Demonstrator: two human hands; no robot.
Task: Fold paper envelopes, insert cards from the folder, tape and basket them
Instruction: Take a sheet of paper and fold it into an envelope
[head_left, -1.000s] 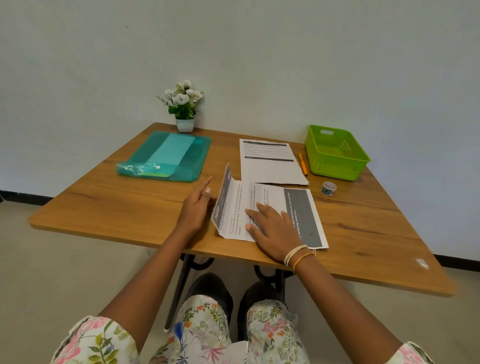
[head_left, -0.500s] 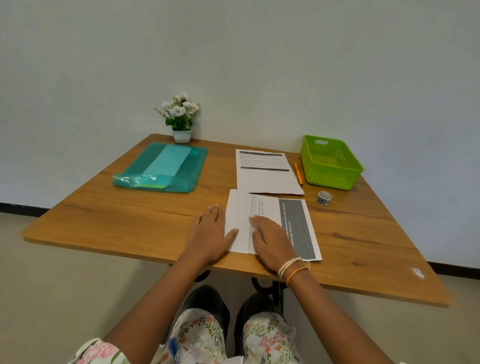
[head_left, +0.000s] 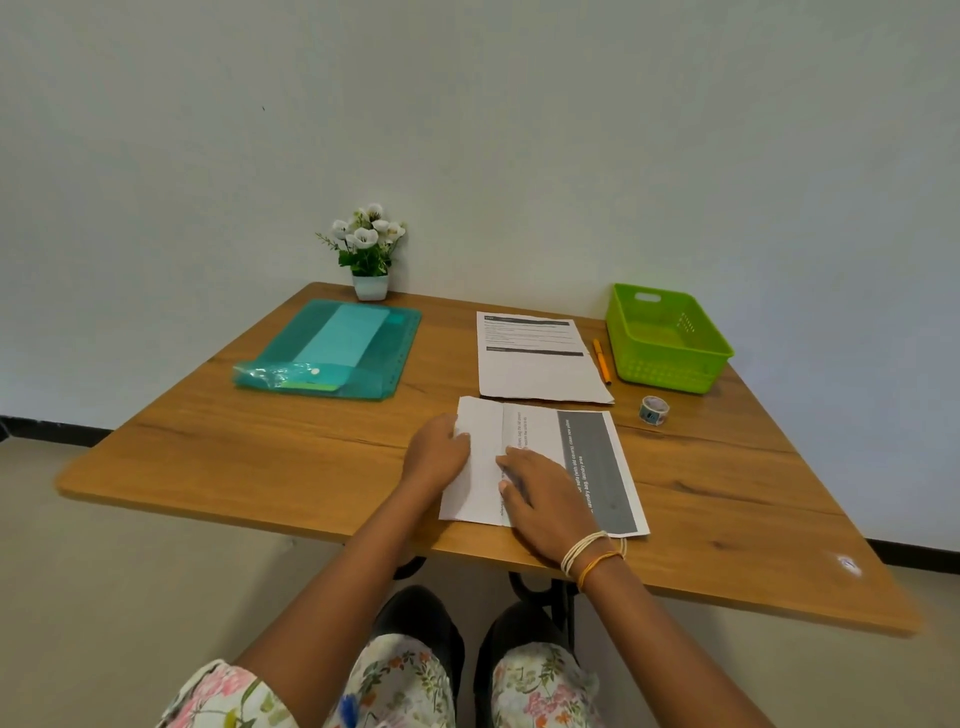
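Note:
A printed paper sheet lies near the table's front edge, its left third folded over onto itself. My left hand presses flat on the fold's left edge. My right hand rests flat on the sheet just right of the folded flap, holding it down. A second printed sheet lies flat behind it. The teal plastic folder with cards inside sits at the back left. The green basket stands at the back right with nothing visible in it. A small tape roll sits in front of the basket.
An orange pen lies between the back sheet and the basket. A small potted plant with white flowers stands against the wall at the back. The wooden table has bare surface at the left and right front.
The sheet's left flap, raised a second ago, now lies folded flat. My left hand moved onto the fold and slid up along its left edge; my right hand stayed on the sheet.

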